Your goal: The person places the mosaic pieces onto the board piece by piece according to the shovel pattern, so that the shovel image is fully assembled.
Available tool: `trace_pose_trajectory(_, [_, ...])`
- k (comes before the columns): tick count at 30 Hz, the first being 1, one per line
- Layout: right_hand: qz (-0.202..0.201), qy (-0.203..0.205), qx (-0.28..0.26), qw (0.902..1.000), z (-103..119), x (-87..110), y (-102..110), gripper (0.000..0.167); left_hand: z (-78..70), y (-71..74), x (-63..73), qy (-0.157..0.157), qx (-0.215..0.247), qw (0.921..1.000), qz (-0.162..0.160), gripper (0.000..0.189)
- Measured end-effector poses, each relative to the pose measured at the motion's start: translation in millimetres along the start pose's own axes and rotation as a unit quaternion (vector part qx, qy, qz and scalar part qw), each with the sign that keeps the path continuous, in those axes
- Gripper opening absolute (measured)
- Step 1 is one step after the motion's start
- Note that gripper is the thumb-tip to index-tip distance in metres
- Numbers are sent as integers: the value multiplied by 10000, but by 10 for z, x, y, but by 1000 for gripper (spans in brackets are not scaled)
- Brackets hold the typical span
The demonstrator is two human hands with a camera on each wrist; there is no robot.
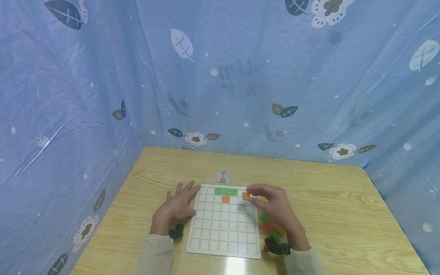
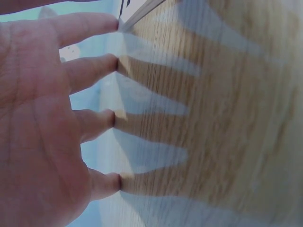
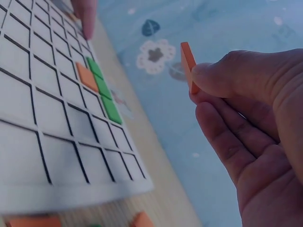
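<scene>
A white grid board (image 1: 213, 225) lies on the table in the head view. Three green tiles (image 1: 225, 191) sit side by side in its far row, with one orange tile (image 1: 225, 199) in the row below the middle one. My right hand (image 1: 275, 202) pinches another orange tile (image 3: 186, 66) between thumb and fingers, raised above the board's far right corner. At the board's left edge, my left hand (image 1: 176, 204) rests with fingers spread; its fingertips touch the table and the board's side in the left wrist view.
Loose green and orange tiles (image 1: 271, 226) lie along the board's right side, partly under my right forearm. Beyond the board's far edge lies a small card with a grid picture (image 1: 223, 177). A blue patterned curtain (image 1: 240, 76) hangs behind the wooden table (image 1: 337, 214).
</scene>
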State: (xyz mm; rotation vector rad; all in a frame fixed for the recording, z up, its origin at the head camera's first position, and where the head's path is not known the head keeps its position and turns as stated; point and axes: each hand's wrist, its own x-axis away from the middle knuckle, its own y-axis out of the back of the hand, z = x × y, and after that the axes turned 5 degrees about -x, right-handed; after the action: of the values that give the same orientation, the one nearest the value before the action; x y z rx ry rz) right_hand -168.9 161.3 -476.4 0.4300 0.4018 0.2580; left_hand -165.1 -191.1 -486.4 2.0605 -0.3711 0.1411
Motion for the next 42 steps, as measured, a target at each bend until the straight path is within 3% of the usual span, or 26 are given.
trace_pose_trajectory(5, [93,27,-95,9999,-19,-64,-133,30,-3,2,5,18,22,10000,-11,96])
trace_pose_trajectory(11, [186,-489,-240,9983,-33,-77,-307,30,-3,2,2,32,31,10000,-13,96])
trace_pose_trajectory(14, [234,-551,-221,9980,-61,-70,-396,30,-7,8,3,50,43,10000,-15,97])
trace_pose_trajectory(25, [379,-543,-327,9973,-176,-16,-658,32,-22,16,-6,55,28,10000,-27,97])
trace_pose_trajectory(42, [320,-75,124,9994,-212,-10,-768,31,-29,15,0,17,-72,10000,-53,96])
